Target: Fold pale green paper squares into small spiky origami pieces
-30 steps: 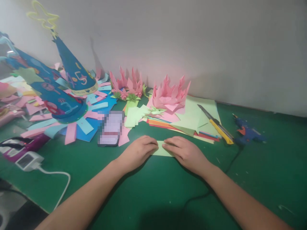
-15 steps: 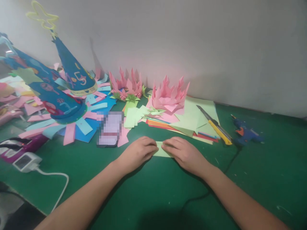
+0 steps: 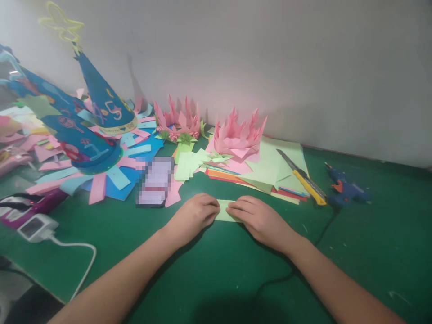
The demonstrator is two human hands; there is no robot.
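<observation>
A small pale green paper strip (image 3: 228,216) lies on the green table (image 3: 209,274) between my hands. My left hand (image 3: 197,216) has its fingers pressed together on the strip's left end. From the right, my right hand (image 3: 258,220) bears on the other end, its fingers together and the tips near the strip's middle. A short stretch of the paper shows between the fingertips. Behind it stand two pink folded-paper crowns, one at right (image 3: 238,135) and one at left (image 3: 178,119). My thumbs are mostly hidden.
A yellow cutter knife (image 3: 308,186) rests partly on stacked coloured paper (image 3: 286,155). A blue glue gun (image 3: 349,191) is further right, its cable running forward. At left are a phone (image 3: 155,182), blue cone hats (image 3: 101,99) and a white device with a cable (image 3: 38,228).
My left hand has shifted slightly left, so a little more of the strip's left part shows. My right hand has moved down very slightly.
</observation>
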